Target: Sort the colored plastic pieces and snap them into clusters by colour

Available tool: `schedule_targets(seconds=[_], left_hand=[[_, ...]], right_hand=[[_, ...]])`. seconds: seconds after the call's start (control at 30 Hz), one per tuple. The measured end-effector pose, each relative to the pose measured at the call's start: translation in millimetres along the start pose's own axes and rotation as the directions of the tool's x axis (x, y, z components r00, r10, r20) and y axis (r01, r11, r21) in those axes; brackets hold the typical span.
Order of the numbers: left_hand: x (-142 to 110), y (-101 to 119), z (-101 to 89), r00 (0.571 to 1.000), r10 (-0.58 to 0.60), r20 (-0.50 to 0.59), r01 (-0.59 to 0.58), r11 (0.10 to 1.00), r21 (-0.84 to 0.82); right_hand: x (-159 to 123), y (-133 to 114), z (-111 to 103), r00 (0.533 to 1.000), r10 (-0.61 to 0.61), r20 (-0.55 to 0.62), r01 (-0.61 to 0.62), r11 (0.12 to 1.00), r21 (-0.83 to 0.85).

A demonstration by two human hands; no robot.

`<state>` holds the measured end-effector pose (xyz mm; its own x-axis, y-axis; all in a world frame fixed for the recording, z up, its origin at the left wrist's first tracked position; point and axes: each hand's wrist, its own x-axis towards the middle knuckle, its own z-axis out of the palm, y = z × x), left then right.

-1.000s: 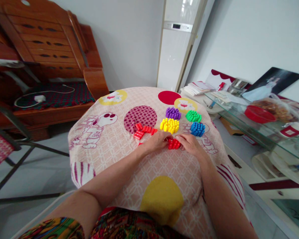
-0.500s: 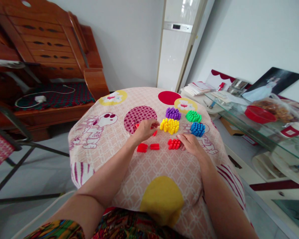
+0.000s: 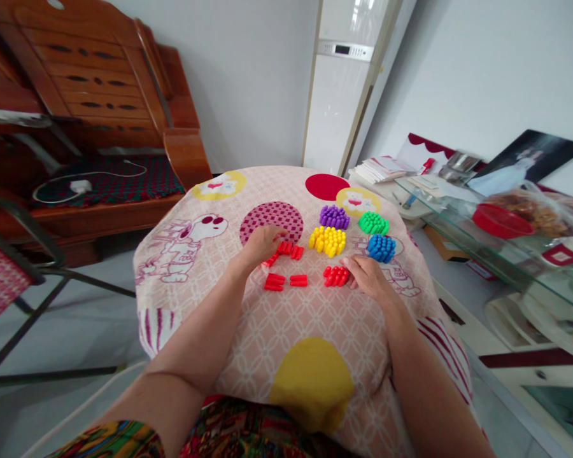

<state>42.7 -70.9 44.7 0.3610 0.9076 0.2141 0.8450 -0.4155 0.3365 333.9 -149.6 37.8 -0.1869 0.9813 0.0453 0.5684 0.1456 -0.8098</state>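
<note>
On the patterned tablecloth (image 3: 286, 324), my left hand (image 3: 263, 243) hovers or rests at the left of several small red plastic pegs (image 3: 286, 248). Its fingers look loosely stretched out beside them, and no held piece shows. Closer to me lie two small red groups, one of red pegs (image 3: 274, 282) and a smaller one of red pegs (image 3: 298, 280). My right hand (image 3: 367, 275) lies with fingers apart against the right side of a red peg cluster (image 3: 335, 276). Its lower fingers are partly hidden. Behind stand clusters of yellow pegs (image 3: 328, 241), purple pegs (image 3: 334, 217), green pegs (image 3: 373, 223) and blue pegs (image 3: 381, 249).
A glass-topped side table (image 3: 482, 235) on the right bears a red bowl (image 3: 501, 220), a plastic bag of food and papers. A wooden bench (image 3: 100, 108) and a folding chair (image 3: 9, 273) stand at the left. Behind is a tall white air conditioner (image 3: 339, 108).
My left hand has drawn back to the left, uncovering the red pegs that it hid before. My right hand stays at the red cluster. The view has shifted slightly.
</note>
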Motion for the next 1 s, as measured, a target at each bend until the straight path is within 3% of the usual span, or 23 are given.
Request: schedule_targets(seconds=[0.1, 0.27, 0.4, 0.5, 0.6, 0.8, 1.0], left_hand=[[-1, -9, -3.2, 1.0, -0.028, -0.013, 0.028, 0.999, 0.023], [-2, -8, 2.7, 0.988, 0.093, 0.127, -0.098, 0.995, 0.028], [-3, 1, -2.0, 0.996, 0.089, 0.027, -0.089, 0.996, 0.0], [-3, 18, -4.2, 0.993, 0.053, -0.109, -0.066, 0.991, -0.116], [-4, 46, 6.0, 0.981, 0.083, -0.175, -0.131, 0.951, -0.282], [0, 93, 37.2, 0.97, 0.228, -0.08, -0.242, 0.915, -0.323], [1, 98, 39.8, 0.98, 0.196, -0.021, -0.192, 0.927, -0.321]], right_hand=[[0, 0, 0, 1.0, 0.0, 0.009, 0.0, 1.0, -0.011], [0, 0, -1, 1.0, -0.005, 0.009, 0.005, 1.0, -0.017], [0, 1, -1, 1.0, -0.002, 0.007, 0.002, 1.0, -0.009], [0, 0, 0, 1.0, -0.003, 0.008, 0.003, 1.0, -0.007], [-1, -1, 0, 1.0, 0.006, 0.009, -0.006, 1.0, 0.001], [-1, -1, 0, 1.0, 0.019, 0.007, -0.019, 1.0, 0.024], [0, 3, 0, 1.0, 0.006, 0.019, -0.006, 1.0, 0.029]])
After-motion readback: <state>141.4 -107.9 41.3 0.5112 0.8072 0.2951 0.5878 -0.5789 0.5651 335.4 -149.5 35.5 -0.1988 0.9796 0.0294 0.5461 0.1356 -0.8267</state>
